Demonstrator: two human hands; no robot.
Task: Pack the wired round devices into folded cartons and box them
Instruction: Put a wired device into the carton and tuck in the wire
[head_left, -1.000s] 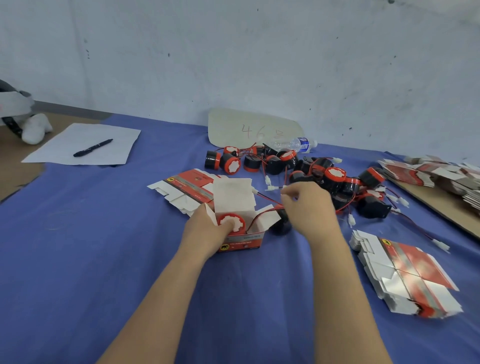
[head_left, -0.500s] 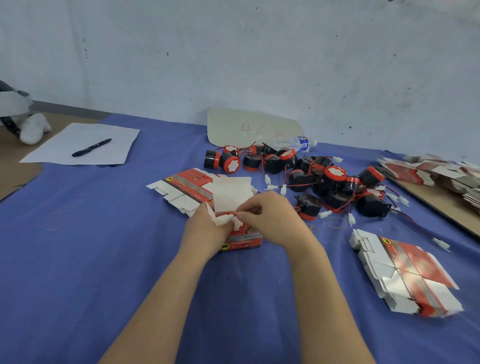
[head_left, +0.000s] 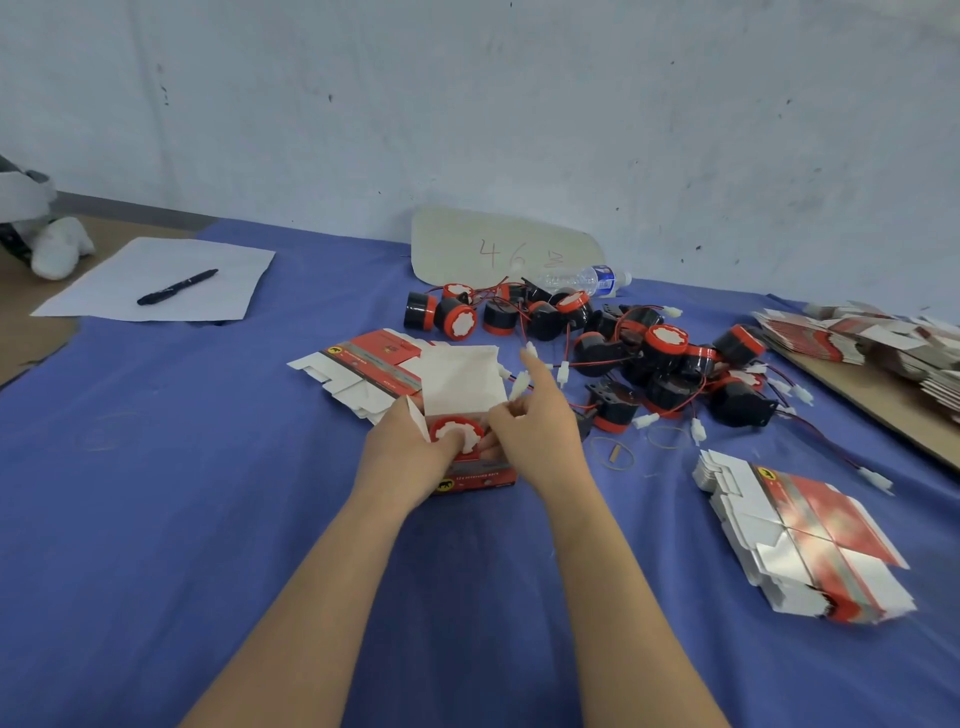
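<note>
A small red and white carton (head_left: 480, 475) stands on the blue cloth with its white lid flap (head_left: 460, 382) raised. A round black device with a red and white face (head_left: 456, 432) sits inside it. My left hand (head_left: 410, 457) grips the carton's left side, thumb over the device. My right hand (head_left: 537, 431) pinches the device's wire and white connector (head_left: 518, 387) at the carton's right side, index finger pointing up. A pile of round wired devices (head_left: 623, 353) lies behind.
Flat cartons lie behind the open one (head_left: 363, 364), at the right front (head_left: 800, 535) and on a board at the far right (head_left: 872, 338). A paper sheet with a pen (head_left: 176, 287), a numbered card (head_left: 498, 249), a water bottle (head_left: 587, 280) and rubber bands (head_left: 613, 453) lie around.
My right hand came back from the pile to the carton, bringing the wire with it. The device's red face shows in the carton again after being hidden by the hand.
</note>
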